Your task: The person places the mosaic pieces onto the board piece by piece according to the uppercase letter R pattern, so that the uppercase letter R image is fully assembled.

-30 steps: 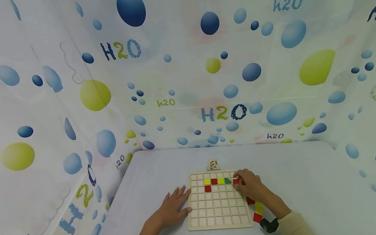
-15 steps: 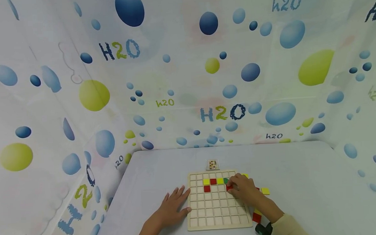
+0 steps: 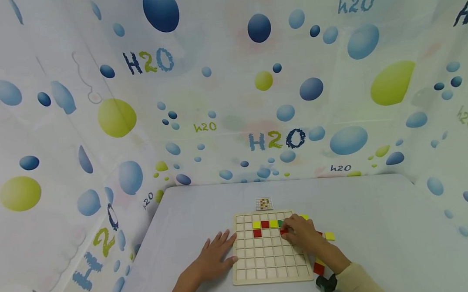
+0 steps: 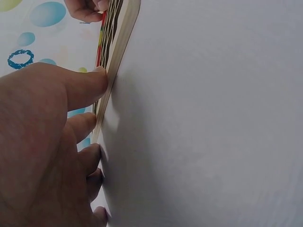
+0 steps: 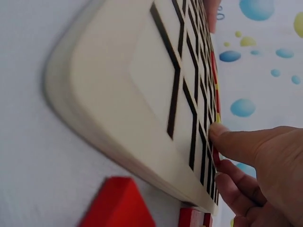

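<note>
A pale wooden grid board (image 3: 273,278) lies on the table, with a row of yellow, red and green tiles near its far side. Below that row sits a single red tile (image 3: 257,233). My right hand (image 3: 305,235) pinches another red tile (image 3: 283,232) between thumb and fingers, at the board's second tile row. The right wrist view shows that red tile (image 5: 216,156) at the fingertips, low against the grid. My left hand (image 3: 217,256) rests spread beside the board's left edge. In the left wrist view, its thumb (image 4: 90,87) touches the board's side.
A small pattern card (image 3: 264,203) lies behind the board. Loose tiles lie along the right side, among them a yellow tile (image 3: 330,236) and a red tile (image 3: 319,268). The right wrist wears a dark device (image 3: 326,283). A printed curtain stands behind the table.
My right hand has moved left and slightly nearer, carrying the red tile from the board's right edge to the second tile row. My left hand stays in place.
</note>
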`<action>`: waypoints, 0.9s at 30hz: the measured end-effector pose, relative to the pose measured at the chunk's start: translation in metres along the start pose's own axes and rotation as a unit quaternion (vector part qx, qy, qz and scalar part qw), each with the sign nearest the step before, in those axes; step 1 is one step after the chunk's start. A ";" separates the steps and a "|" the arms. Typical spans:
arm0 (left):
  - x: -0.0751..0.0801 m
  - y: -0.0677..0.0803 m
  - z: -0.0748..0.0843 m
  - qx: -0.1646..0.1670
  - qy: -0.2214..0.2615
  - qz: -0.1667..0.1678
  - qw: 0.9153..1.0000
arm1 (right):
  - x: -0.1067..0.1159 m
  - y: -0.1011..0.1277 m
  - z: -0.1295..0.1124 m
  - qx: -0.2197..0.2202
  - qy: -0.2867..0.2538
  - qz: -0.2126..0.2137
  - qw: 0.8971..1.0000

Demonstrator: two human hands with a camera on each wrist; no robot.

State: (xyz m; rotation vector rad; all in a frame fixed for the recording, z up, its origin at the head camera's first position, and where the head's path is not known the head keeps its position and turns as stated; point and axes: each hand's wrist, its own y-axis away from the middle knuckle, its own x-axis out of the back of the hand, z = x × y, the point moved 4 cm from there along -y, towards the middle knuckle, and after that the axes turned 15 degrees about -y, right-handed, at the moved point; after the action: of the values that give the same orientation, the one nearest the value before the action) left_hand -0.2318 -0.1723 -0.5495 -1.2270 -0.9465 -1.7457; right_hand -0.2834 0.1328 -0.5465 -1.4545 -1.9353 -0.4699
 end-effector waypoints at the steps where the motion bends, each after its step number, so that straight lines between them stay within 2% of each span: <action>1: 0.000 0.000 0.000 0.000 0.000 0.000 1.000 | 0.000 0.000 0.000 -0.002 -0.001 0.000 1.000; 16: 0.001 0.001 0.001 0.001 -0.003 0.001 1.000 | 0.005 0.005 -0.007 -0.007 -0.031 0.001 1.000; 21: 0.001 0.000 0.000 0.002 -0.003 -0.001 1.000 | 0.023 0.002 0.001 -0.043 -0.067 0.005 0.997; 27: -0.001 -0.001 -0.001 0.002 -0.006 -0.001 1.000 | 0.051 -0.006 0.019 -0.087 -0.060 0.040 0.994</action>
State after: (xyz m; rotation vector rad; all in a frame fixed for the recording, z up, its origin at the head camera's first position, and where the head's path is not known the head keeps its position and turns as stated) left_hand -0.2328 -0.1727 -0.5506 -1.2359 -0.9570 -1.7390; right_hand -0.3029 0.1787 -0.5243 -1.7004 -1.9600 -0.5371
